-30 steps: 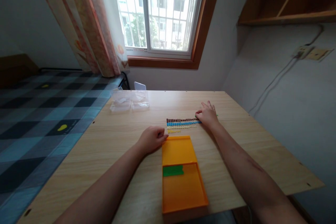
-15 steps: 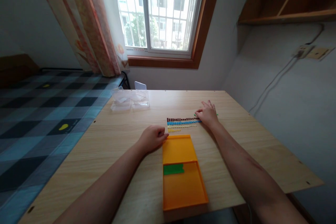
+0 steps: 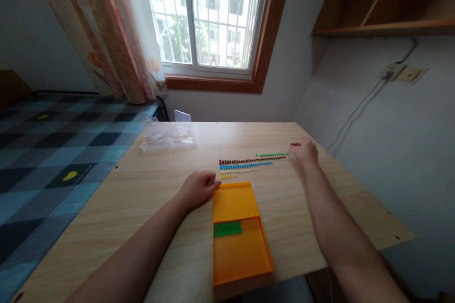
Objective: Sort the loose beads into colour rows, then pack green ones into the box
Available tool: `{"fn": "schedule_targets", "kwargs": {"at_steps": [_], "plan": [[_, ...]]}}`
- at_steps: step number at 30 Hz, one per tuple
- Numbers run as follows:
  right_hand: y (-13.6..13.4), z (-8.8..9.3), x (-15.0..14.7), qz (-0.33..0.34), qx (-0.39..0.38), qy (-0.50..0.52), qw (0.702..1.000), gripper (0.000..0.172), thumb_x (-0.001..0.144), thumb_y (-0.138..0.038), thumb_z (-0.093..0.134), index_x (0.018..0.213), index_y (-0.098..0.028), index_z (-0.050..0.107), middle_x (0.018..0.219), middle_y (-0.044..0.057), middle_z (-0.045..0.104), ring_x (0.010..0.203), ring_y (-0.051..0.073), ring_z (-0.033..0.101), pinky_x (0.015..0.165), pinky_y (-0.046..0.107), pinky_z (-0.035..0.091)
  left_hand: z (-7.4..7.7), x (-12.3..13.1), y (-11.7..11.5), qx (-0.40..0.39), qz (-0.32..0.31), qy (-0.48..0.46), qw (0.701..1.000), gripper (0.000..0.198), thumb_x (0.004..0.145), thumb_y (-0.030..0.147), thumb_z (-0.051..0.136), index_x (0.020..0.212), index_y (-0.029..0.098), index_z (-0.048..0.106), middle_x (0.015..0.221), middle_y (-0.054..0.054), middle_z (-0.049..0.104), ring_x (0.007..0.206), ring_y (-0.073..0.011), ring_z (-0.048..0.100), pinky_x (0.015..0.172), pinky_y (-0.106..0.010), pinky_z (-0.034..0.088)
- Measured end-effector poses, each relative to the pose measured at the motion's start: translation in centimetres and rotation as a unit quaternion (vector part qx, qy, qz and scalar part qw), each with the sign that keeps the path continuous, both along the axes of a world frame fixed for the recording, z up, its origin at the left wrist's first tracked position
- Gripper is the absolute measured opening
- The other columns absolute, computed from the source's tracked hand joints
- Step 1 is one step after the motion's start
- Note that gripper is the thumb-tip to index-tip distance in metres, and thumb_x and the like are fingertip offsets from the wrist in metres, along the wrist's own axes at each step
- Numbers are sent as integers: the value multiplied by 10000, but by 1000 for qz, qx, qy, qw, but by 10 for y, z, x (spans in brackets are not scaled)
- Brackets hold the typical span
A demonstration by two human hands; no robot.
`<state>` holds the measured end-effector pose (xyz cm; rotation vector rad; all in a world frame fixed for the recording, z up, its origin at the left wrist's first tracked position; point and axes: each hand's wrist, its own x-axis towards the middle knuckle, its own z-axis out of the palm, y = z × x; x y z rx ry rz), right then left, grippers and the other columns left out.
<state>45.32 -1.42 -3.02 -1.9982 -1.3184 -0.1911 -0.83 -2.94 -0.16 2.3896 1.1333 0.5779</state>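
My left hand (image 3: 198, 188) rests on the table with curled fingers, by the upper left corner of an open orange box (image 3: 245, 251); anything inside the fingers is hidden. Inside the box lies a flat green piece (image 3: 227, 228). Past the right end of a row of small green pieces (image 3: 273, 155), my right hand (image 3: 305, 150) has its fingers pinched together. Whatever they hold is too small to make out. Nearer than the green row run rows of tiny dark brown pieces (image 3: 249, 160), blue pieces (image 3: 245, 165), cream pieces (image 3: 240, 171) and yellow pieces (image 3: 229, 177).
A clear plastic case (image 3: 168, 138) with raised lids stands at the table's far left. The wooden table (image 3: 159, 170) borders a bed (image 3: 71, 137) with a checked cover. A window (image 3: 213, 19) is behind, and a shelf (image 3: 384, 28) hangs on the right wall.
My right hand has moved right, from over the ends of the rows to past the green row, uncovering the green and brown pieces. My left hand stays by the box. The view has shifted slightly.
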Motion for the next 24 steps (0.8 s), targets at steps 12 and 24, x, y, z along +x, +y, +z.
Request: {"fn": "schedule_targets", "kwargs": {"at_steps": [12,24], "plan": [[-1,-19,-4,120,43,199,972,255,758,-321,641,890,-154,781,1208,140,718,1111,256,669,991,389,505,1,-1,1,-11,11,-4,1000,400,824,436,531,565,210,326,514,46,373,551,-125,350,565,-271,219],[-1,-17,-12,160,-14,192,968,187,702,-253,652,808,-156,771,1255,144,685,1211,259,614,1066,383,428,3,0,0,-1,9,2,1000,397,819,440,524,556,208,339,517,37,388,554,-133,364,565,-278,217]]}}
